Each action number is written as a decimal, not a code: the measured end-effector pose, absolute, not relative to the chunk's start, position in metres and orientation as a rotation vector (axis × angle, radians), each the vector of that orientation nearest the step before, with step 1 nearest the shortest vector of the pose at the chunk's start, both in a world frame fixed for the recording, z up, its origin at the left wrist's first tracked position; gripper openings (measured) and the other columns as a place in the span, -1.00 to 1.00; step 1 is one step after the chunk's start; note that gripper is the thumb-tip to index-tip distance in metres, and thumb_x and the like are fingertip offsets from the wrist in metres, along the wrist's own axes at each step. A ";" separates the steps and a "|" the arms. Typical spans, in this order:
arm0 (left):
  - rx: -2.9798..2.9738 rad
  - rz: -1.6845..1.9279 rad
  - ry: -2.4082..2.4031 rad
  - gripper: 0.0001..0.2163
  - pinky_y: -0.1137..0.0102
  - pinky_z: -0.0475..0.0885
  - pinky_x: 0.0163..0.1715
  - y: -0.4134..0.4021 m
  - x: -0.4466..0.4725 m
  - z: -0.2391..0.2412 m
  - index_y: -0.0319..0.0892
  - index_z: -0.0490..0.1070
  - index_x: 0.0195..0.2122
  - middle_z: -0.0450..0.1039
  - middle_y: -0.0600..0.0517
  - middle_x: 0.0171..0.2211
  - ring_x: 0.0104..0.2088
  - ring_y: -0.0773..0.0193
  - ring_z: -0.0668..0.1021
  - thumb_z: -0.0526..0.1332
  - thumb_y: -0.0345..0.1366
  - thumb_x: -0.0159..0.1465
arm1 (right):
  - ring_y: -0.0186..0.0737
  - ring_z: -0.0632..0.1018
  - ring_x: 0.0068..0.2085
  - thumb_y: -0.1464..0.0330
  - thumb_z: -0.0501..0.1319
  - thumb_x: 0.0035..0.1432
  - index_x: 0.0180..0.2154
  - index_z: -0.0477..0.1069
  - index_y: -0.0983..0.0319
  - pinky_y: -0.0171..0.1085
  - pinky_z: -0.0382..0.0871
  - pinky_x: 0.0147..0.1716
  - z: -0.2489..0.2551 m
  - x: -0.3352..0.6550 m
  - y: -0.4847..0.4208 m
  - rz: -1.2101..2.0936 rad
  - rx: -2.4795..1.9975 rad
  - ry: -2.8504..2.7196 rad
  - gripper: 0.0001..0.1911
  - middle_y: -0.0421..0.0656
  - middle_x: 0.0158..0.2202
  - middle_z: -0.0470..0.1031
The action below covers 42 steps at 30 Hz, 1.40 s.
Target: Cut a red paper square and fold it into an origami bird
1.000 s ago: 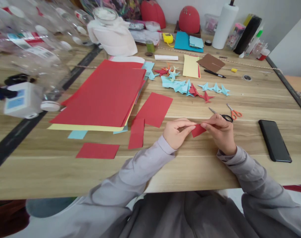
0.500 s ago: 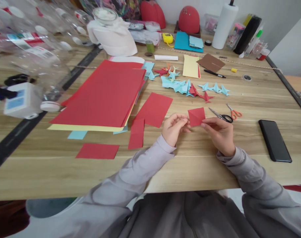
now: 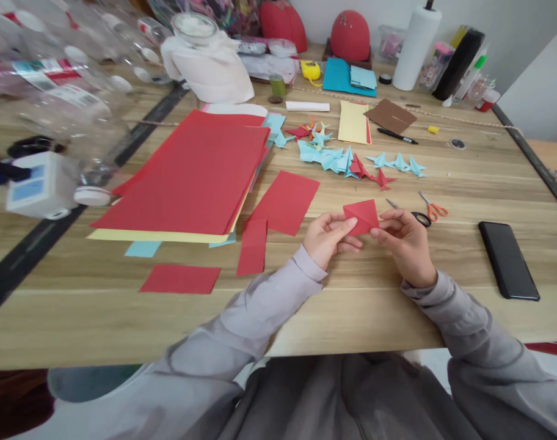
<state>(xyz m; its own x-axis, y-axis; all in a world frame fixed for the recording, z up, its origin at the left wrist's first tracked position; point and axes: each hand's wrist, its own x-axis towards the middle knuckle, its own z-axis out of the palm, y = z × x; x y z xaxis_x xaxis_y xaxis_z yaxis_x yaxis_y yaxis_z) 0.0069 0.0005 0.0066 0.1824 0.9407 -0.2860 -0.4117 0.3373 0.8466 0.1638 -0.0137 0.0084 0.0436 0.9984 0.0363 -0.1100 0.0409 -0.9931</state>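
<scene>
A small red square of paper [image 3: 363, 214] with a diagonal crease is held up above the table between both hands. My left hand [image 3: 328, 239] pinches its left side, thumb on the front and fingers behind. At the right edge, the thumb and fingertips of my right hand [image 3: 407, 244] are closed on it. Scissors with black handles [image 3: 420, 219] lie just beyond my right hand, partly hidden by it. Beside them are scissors with orange handles [image 3: 436, 211]. Left of my left hand lie a red paper strip [image 3: 252, 247] and a larger red sheet [image 3: 287, 201].
A stack of large red sheets [image 3: 187, 177] covers the table's left part, near plastic bottles [image 3: 83, 116]. Folded blue paper cranes [image 3: 336, 160] and red ones [image 3: 383, 178] lie beyond my hands. A black phone [image 3: 509, 260] rests at the right. One red rectangle [image 3: 181, 278] lies near the front edge.
My left hand has shifted slightly right, its thumb now over the red square's front. The square has tilted and moved slightly left. My right hand's fingers have risen behind its right edge.
</scene>
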 end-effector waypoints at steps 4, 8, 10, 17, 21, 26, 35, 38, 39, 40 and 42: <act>0.845 1.050 0.919 -0.62 0.43 0.50 -0.62 -0.001 0.006 0.004 -0.30 0.45 -0.39 0.53 -0.01 -0.54 -0.63 0.33 0.54 0.43 -0.11 -0.09 | -0.34 0.53 -0.47 0.20 0.43 -0.13 -0.31 0.46 0.23 -0.34 0.41 -0.45 0.009 0.164 -0.013 1.349 -1.155 -1.187 -0.65 -0.22 -0.49 0.56; 0.950 1.056 0.942 -0.68 0.44 0.48 -0.64 -0.001 0.005 0.003 -0.30 0.51 -0.38 0.52 -0.01 -0.60 -0.62 0.30 0.55 0.43 -0.19 -0.09 | -0.36 0.49 -0.53 0.10 0.35 -0.03 -0.43 0.50 0.24 -0.33 0.40 -0.49 0.008 0.163 -0.012 1.393 -1.161 -1.294 -0.68 -0.20 -0.57 0.53; 0.978 1.075 0.942 -0.71 0.44 0.47 -0.64 0.000 0.005 0.002 -0.30 0.51 -0.42 0.54 -0.03 -0.58 -0.60 0.29 0.55 0.45 -0.25 -0.12 | -0.36 0.49 -0.53 0.11 0.38 -0.09 -0.47 0.49 0.24 -0.33 0.41 -0.48 0.008 0.162 -0.012 1.379 -1.153 -1.309 -0.68 -0.21 -0.58 0.52; 0.879 0.973 0.954 -0.71 0.49 0.42 -0.68 0.000 0.005 0.001 -0.30 0.49 -0.51 0.51 -0.02 -0.60 -0.65 0.36 0.50 0.42 -0.15 -0.06 | -0.37 0.50 -0.53 0.12 0.41 -0.14 -0.48 0.48 0.25 -0.36 0.39 -0.49 0.007 0.163 -0.013 1.396 -1.155 -1.230 -0.67 -0.21 -0.57 0.54; 0.880 0.873 0.935 -0.64 0.52 0.35 -0.75 0.000 0.005 -0.002 -0.30 0.44 -0.63 0.44 0.00 -0.68 -0.72 0.39 0.46 0.38 -0.05 -0.01 | -0.38 0.49 -0.54 0.12 0.41 -0.12 -0.47 0.50 0.26 -0.36 0.38 -0.49 0.007 0.165 -0.012 1.430 -1.163 -1.220 -0.67 -0.20 -0.57 0.54; 0.890 0.868 0.946 -0.69 0.52 0.36 -0.74 -0.001 0.006 0.000 -0.31 0.43 -0.62 0.46 -0.01 -0.66 -0.70 0.37 0.48 0.39 -0.15 0.03 | -0.39 0.48 -0.58 0.06 0.37 -0.10 -0.54 0.46 0.28 -0.37 0.39 -0.52 0.007 0.165 -0.011 1.509 -1.197 -1.266 -0.61 -0.18 -0.60 0.54; 1.014 0.803 1.026 -0.72 0.42 0.43 -0.62 -0.003 0.005 0.003 -0.28 0.40 -0.59 0.49 -0.02 -0.63 -0.63 0.30 0.53 0.36 -0.17 0.05 | -0.39 0.45 -0.61 0.09 0.41 -0.15 -0.57 0.42 0.27 -0.37 0.37 -0.55 0.009 0.165 -0.010 1.438 -1.276 -1.286 -0.62 -0.22 -0.65 0.49; 1.239 0.983 1.137 -0.72 0.41 0.44 -0.51 -0.004 0.004 -0.003 -0.27 0.47 -0.53 0.51 0.00 -0.59 -0.54 0.30 0.53 0.39 -0.12 0.01 | -0.38 0.45 -0.61 0.10 0.41 -0.14 -0.57 0.43 0.26 -0.37 0.38 -0.54 0.008 0.164 -0.011 1.429 -1.231 -1.328 -0.64 -0.22 -0.65 0.49; 1.291 1.049 1.167 -0.72 0.40 0.44 -0.47 -0.004 0.005 -0.005 -0.26 0.50 -0.50 0.52 0.00 -0.55 -0.50 0.28 0.53 0.39 -0.11 -0.01 | -0.38 0.46 -0.61 0.10 0.41 -0.14 -0.57 0.44 0.26 -0.36 0.38 -0.54 0.008 0.164 -0.011 1.433 -1.221 -1.341 -0.64 -0.22 -0.65 0.49; 1.318 1.104 1.190 -0.70 0.39 0.44 -0.44 -0.004 0.005 -0.006 -0.26 0.52 -0.47 0.54 0.00 -0.52 -0.47 0.27 0.54 0.40 -0.09 -0.02 | -0.37 0.46 -0.61 0.10 0.41 -0.14 -0.57 0.44 0.25 -0.36 0.38 -0.54 0.008 0.163 -0.012 1.435 -1.215 -1.356 -0.64 -0.22 -0.65 0.49; 1.307 1.182 1.211 -0.69 0.37 0.44 -0.40 -0.004 0.006 -0.006 -0.26 0.54 -0.44 0.55 -0.01 -0.50 -0.44 0.26 0.53 0.41 -0.09 -0.04 | -0.36 0.46 -0.61 0.10 0.40 -0.13 -0.58 0.45 0.25 -0.35 0.39 -0.54 0.007 0.162 -0.014 1.433 -1.213 -1.393 -0.65 -0.21 -0.64 0.51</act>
